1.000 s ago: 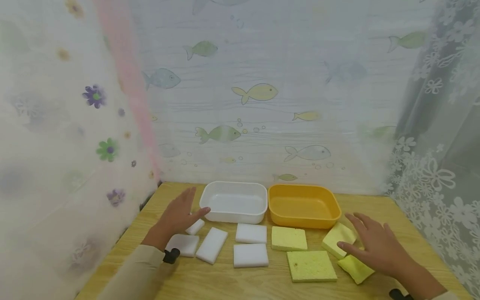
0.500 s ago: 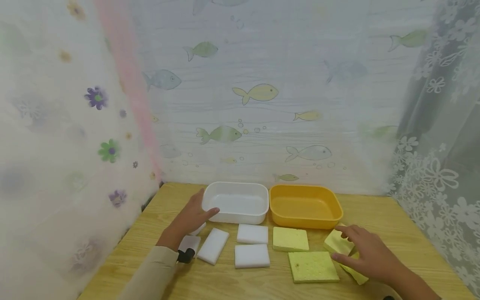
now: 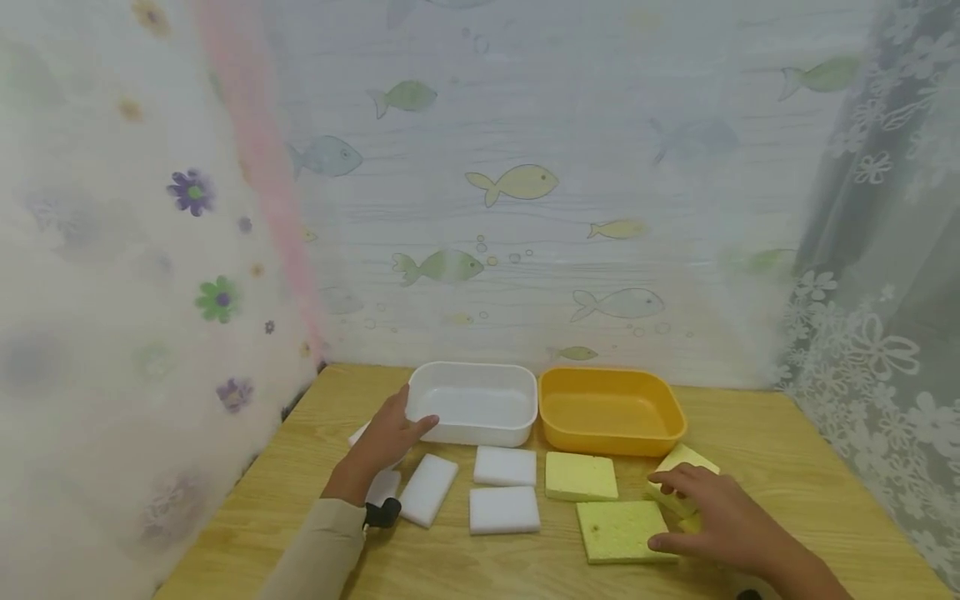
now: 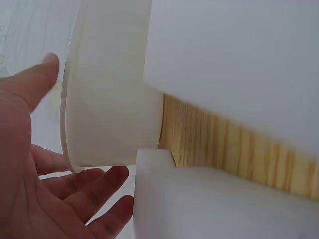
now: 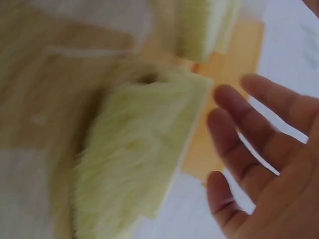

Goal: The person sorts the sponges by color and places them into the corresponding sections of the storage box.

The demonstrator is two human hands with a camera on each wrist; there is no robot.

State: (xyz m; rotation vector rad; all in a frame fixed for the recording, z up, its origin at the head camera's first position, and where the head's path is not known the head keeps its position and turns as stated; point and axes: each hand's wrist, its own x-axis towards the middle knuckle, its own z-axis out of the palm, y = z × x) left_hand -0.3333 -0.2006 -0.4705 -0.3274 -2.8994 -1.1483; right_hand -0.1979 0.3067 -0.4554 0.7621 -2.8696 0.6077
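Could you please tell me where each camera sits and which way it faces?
Head: worn on the head, looking forward and down at the table, white tub, orange tub, white sponges and yellow sponges; left grip, right grip and forearms show.
Left wrist: looks past the left grip at the white tub's wall and white sponges; only that grip shows.
Right wrist: looks past the right grip at blurred yellow sponges; only that grip shows.
Shared: head and left wrist both show the white tub.

Yellow sponge [image 5: 134, 154] blurred in right wrist view.
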